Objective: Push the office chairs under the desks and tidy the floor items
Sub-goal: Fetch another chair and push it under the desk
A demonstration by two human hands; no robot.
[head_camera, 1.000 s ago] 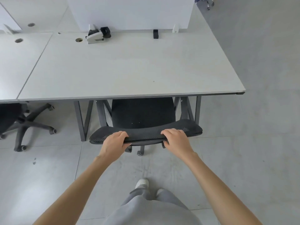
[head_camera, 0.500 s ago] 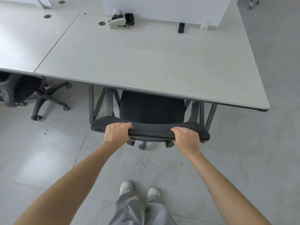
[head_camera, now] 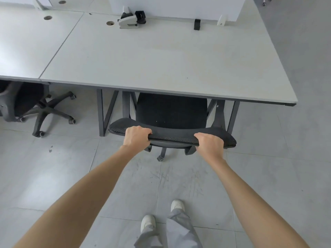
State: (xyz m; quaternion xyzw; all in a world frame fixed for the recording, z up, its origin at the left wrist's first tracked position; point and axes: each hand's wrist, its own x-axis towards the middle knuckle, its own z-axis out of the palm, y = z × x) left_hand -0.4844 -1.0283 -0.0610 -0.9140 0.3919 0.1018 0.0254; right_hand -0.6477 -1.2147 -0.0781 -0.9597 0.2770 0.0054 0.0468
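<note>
Desk pale grey; floor grey tile.

Black mesh chair back, matt smooth desk, scuffed tiles

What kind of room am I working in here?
Most likely an open-plan office. Pale grey rectangular desks stand edge to edge along a white divider panel, with round cable holes. Both hands grip a black mesh swivel chair, and another wheeled chair sits under the neighbouring desk.
</note>
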